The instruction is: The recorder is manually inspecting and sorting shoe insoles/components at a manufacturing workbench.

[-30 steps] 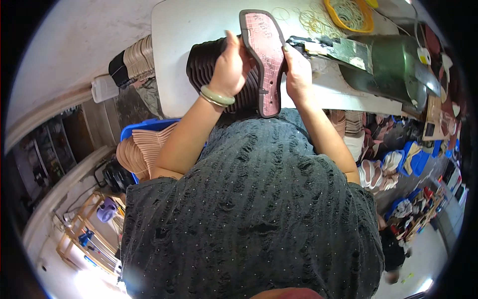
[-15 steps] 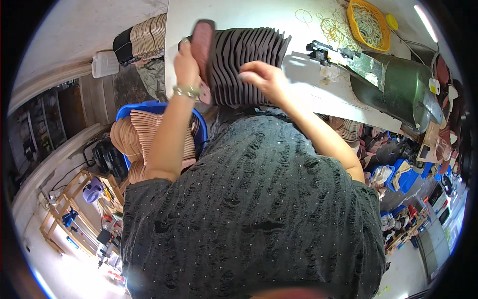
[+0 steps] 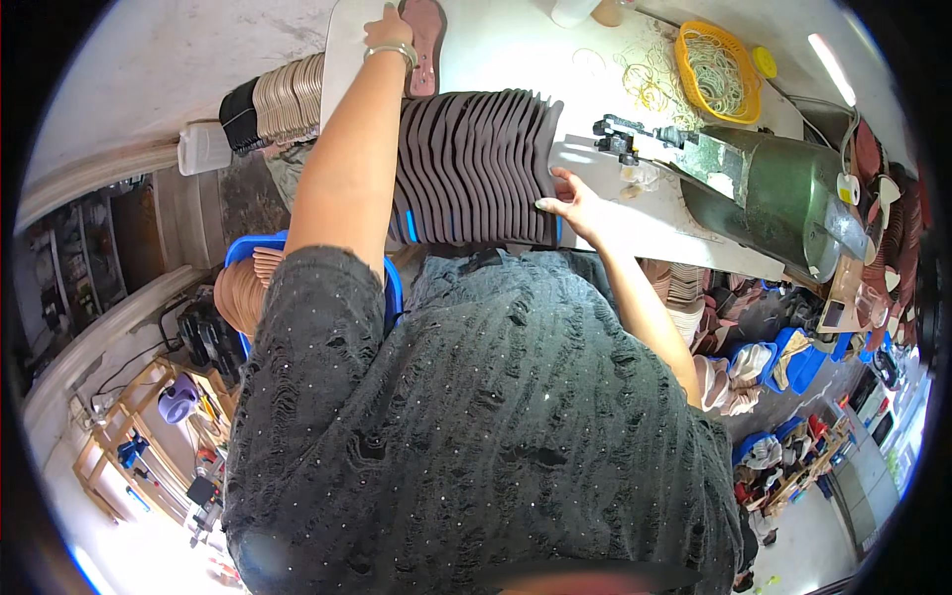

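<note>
A row of dark brown shoe insoles (image 3: 471, 164) stands on edge, packed side by side, at the near side of the white table. My right hand (image 3: 578, 205) grips the row's right end, its thumb over the top edges and a finger against the outer side. Beyond the row's left end is a reddish-brown insole (image 3: 424, 50) with small holes near its lower end. My left hand (image 3: 387, 32), arm stretched far forward, is closed at this insole's left edge; its fingertips are partly hidden. Blue marks show low on the row.
A yellow basket (image 3: 688, 74) of rubber bands stands at the back right, with loose bands (image 3: 647, 87) beside it. A green machine (image 3: 783, 183) takes up the table's right side. A blue tub (image 3: 238, 248) of beige insoles (image 3: 241, 290) stands at the left, below more stacked insoles (image 3: 290, 99).
My left hand has carried the reddish-brown insole forward, away from the row's left end. My right hand has moved from above the row to its right end. The row appears lower in view.
</note>
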A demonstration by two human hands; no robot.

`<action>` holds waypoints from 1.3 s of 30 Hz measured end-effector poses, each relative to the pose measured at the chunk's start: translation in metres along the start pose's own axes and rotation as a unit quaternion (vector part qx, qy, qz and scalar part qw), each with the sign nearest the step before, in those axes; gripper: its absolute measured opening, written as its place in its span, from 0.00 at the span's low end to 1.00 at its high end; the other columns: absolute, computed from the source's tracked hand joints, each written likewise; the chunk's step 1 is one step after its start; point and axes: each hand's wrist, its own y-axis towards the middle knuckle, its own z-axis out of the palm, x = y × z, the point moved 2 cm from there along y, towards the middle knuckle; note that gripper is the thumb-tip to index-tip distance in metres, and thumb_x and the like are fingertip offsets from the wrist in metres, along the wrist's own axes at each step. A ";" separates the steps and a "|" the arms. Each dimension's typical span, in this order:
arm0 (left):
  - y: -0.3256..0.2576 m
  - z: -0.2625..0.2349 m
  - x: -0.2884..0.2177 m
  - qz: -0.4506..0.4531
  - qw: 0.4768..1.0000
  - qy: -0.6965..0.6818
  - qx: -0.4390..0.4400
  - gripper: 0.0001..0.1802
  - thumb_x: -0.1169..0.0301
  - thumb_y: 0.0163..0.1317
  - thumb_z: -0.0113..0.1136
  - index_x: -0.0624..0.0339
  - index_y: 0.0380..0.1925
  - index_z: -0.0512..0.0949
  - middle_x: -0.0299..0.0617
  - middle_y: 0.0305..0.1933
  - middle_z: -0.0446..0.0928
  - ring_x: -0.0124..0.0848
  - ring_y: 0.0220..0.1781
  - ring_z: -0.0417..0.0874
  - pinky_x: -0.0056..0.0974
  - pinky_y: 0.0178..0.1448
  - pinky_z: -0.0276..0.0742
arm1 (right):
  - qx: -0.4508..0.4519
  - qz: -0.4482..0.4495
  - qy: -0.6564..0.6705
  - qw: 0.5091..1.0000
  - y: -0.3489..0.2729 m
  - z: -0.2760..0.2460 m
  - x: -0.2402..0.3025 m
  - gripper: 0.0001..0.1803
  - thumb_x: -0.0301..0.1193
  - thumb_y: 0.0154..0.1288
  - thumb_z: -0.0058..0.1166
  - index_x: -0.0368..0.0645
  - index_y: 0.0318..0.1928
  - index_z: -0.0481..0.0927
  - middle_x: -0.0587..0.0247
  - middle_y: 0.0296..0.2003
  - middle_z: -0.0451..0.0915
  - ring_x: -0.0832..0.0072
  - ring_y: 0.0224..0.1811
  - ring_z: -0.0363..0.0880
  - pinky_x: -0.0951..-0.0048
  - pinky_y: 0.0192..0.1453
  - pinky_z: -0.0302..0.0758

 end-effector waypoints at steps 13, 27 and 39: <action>-0.229 -0.047 0.053 0.085 0.769 -0.051 0.631 0.15 0.65 0.67 0.50 0.66 0.47 0.69 0.38 0.42 0.75 0.24 0.42 0.76 0.29 0.49 0.73 | 0.061 -0.117 0.057 0.990 -0.074 -0.030 0.101 0.31 0.45 0.52 0.62 0.39 0.53 0.74 0.61 0.41 0.78 0.74 0.46 0.75 0.72 0.49 0.71; -0.226 0.019 -0.001 0.492 0.480 0.316 0.654 0.22 0.54 0.62 0.53 0.63 0.44 0.75 0.48 0.37 0.77 0.38 0.39 0.76 0.36 0.48 0.72 | -0.035 -0.061 0.391 0.918 -0.092 -0.076 0.036 0.15 0.36 0.55 0.61 0.38 0.37 0.82 0.67 0.30 0.82 0.83 0.34 0.77 0.81 0.41 0.71; -0.226 0.046 -0.002 0.487 0.365 0.335 0.719 0.22 0.58 0.63 0.52 0.67 0.47 0.74 0.47 0.45 0.76 0.33 0.46 0.76 0.34 0.51 0.70 | -0.218 -0.304 -0.118 0.920 -0.081 -0.114 0.094 0.13 0.32 0.61 0.54 0.43 0.47 0.78 0.59 0.38 0.81 0.71 0.38 0.80 0.76 0.44 0.75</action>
